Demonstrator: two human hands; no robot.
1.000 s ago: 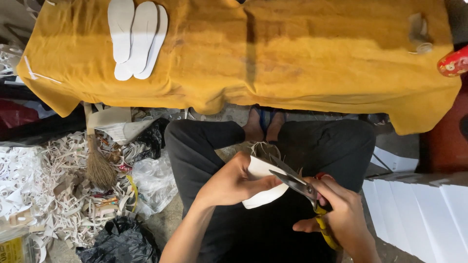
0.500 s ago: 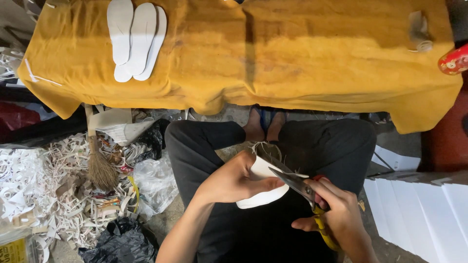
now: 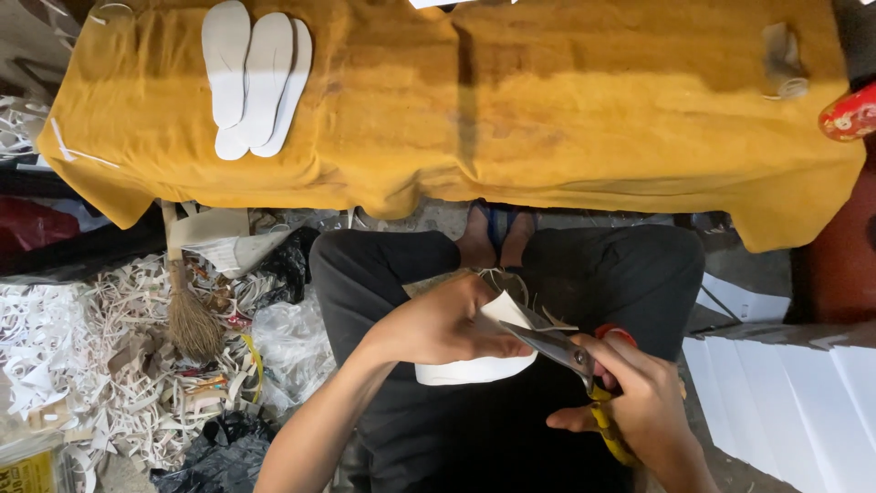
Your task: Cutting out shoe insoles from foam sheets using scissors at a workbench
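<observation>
My left hand (image 3: 438, 324) grips a white foam insole piece (image 3: 474, 365) over my lap. In my right hand (image 3: 639, 402) are scissors (image 3: 561, 351) with red and yellow handles, their blades biting into the piece's upper edge. Thin trimmed strips curl off near the blades. Three finished white insoles (image 3: 255, 78) lie overlapped on the yellow cloth (image 3: 547, 119) at the far left.
A heap of white offcuts (image 3: 82, 365), a small straw brush (image 3: 187, 315) and plastic bags lie on the floor at left. A stack of white sheets (image 3: 794, 402) stands at right. A red object (image 3: 849, 114) sits at the cloth's right edge.
The insole piece has turned a little in my left hand, and the scissors have worked further along its edge. Both hands stay over my lap.
</observation>
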